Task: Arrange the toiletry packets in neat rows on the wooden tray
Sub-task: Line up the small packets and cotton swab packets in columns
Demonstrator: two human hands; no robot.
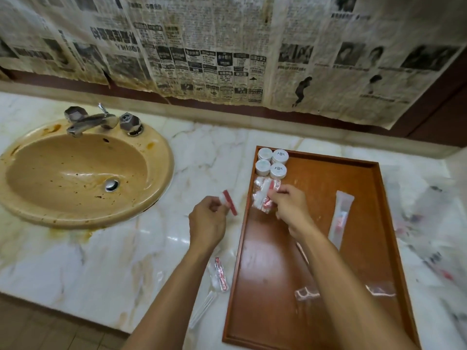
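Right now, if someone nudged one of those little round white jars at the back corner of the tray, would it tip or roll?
Probably neither. The jars look squat and stand on flat bases, so a nudge would likely slide one across the smooth tray. They are packed four together, so it might bump its neighbours. Laid on its side, it could roll.

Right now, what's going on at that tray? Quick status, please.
Left hand pinches a red-striped packet over the counter. Right hand on the packet cluster in the wooden tray. Loose packets left of it.
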